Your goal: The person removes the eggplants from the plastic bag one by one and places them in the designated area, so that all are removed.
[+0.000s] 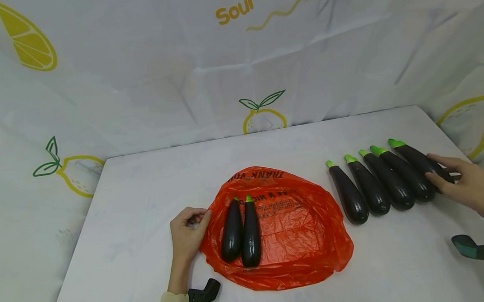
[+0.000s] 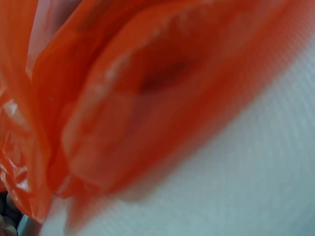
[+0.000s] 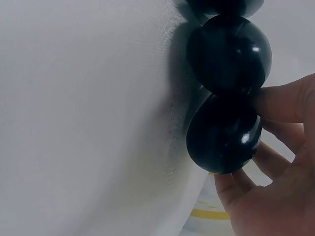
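Note:
My left hand (image 1: 187, 235) pinches the left rim of a red plastic bag (image 1: 305, 239) that lies spread open on the table. Inside the bag, at its left, two dark eggplants (image 1: 251, 236) lie side by side with green tips pointing away. On the right, my right hand (image 1: 470, 183) grips the thick end of the rightmost eggplant (image 1: 417, 158) in a slanted row. In the right wrist view, thumb and fingers are around that eggplant (image 3: 221, 137), which touches its neighbour (image 3: 229, 51). Red plastic (image 2: 133, 108) fills much of the left wrist view; the left fingers are mostly hidden there.
Several more eggplants (image 1: 350, 195) lie in the row between the bag and my right hand. A white table (image 1: 137, 213) carries everything. Behind it hangs a white cloth (image 1: 146, 83) printed with lemons. Each wrist wears a dark device (image 1: 205, 292).

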